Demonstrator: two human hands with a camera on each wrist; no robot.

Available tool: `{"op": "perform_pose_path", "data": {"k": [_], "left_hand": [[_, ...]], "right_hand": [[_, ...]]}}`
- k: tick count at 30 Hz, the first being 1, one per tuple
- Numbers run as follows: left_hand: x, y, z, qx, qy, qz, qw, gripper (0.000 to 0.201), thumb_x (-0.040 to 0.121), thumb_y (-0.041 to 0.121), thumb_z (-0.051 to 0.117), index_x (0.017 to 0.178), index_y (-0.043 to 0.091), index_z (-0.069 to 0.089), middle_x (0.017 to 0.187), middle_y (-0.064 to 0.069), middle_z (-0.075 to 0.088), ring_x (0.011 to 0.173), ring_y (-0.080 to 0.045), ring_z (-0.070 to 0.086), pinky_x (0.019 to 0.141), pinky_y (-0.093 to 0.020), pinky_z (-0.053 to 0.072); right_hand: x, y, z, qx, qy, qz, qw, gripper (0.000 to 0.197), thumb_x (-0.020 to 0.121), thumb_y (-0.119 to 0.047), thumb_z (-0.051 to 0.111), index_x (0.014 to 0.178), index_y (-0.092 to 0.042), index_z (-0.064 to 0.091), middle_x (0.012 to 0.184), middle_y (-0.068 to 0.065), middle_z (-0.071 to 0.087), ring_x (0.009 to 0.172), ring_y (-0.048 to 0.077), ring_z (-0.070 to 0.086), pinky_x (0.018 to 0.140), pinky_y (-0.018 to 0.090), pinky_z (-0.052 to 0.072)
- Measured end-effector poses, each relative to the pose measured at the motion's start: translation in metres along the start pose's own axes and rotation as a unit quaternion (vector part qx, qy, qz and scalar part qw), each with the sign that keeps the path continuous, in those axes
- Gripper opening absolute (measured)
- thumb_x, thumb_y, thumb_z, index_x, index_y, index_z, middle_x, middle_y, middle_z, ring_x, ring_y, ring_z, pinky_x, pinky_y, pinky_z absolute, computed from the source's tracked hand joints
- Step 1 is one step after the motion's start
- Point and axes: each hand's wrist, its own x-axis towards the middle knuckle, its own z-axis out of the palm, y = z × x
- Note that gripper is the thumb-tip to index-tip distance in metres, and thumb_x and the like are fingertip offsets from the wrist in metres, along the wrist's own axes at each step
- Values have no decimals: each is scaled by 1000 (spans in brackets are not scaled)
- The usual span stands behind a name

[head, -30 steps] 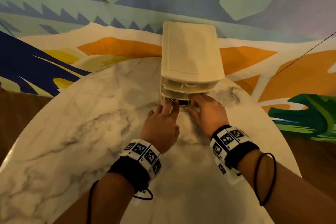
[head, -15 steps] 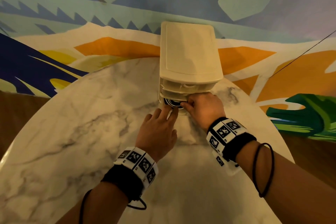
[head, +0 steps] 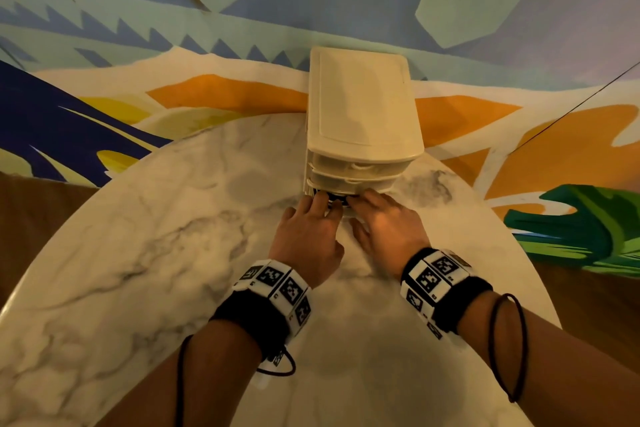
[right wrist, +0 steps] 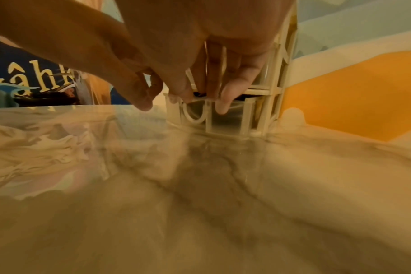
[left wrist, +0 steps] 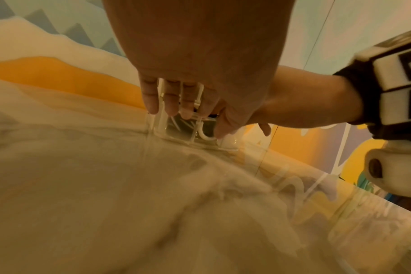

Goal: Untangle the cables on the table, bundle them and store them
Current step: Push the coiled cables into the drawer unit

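Note:
A cream plastic drawer unit stands at the far side of the marble table. Its bottom drawer is pulled out a little, and dark cable shows inside it. My left hand reaches over the drawer's front rim with its fingers straight and pointing down. My right hand is beside it on the right, its fingers extended onto the same rim above the cable. Most of the cable is hidden by the hands and the drawer above.
The two upper drawers are closed. A painted wall rises right behind the unit. The round table's edge curves close on the right, with brown floor beyond. Black cords run from both wrist bands.
My left hand has slid forward so its fingers now lie over the drawer's rim. My right hand's fingers have straightened from a curled pose and moved slightly right.

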Motion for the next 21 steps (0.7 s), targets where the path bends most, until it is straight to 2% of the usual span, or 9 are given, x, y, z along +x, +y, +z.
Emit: {"op": "perform_pose_path", "data": {"k": [6,9,12,16,21], "left_hand": [[-9,-5,10,50,11,13,999,67,78,31,56,140,15,37,140,-9,38,120,-29,40,96,-40,38],[-10,-2,14,45,30,4,999,65,72,29,62,133,11,47,135,-9,46,112,-28,48,89,-39,43],[-6,1,12,50,39,-3,998,63,73,26,62,133,11,47,132,-8,47,108,-27,48,87,-38,43],[0,4,8,50,37,-8,998,61,76,28,59,133,11,46,130,-7,44,110,-27,44,89,-38,40],[2,1,8,35,44,-11,998,63,76,30,60,134,10,46,130,-6,47,111,-26,46,93,-38,40]], "right_hand": [[-4,1,11,-8,45,3,999,37,72,-7,71,108,-10,67,105,10,58,97,31,55,67,37,55],[-7,-1,17,4,45,18,999,38,70,-6,74,107,-11,67,105,9,60,97,30,57,57,35,55],[-1,-4,19,31,44,44,998,26,76,-9,72,101,-14,68,103,7,60,94,29,59,50,36,54],[6,-3,19,32,32,61,997,8,81,-14,66,89,-14,69,100,7,58,92,31,59,53,38,51],[10,-1,18,41,28,72,996,16,84,-14,63,98,-18,71,106,7,59,102,31,56,62,39,53]]}}
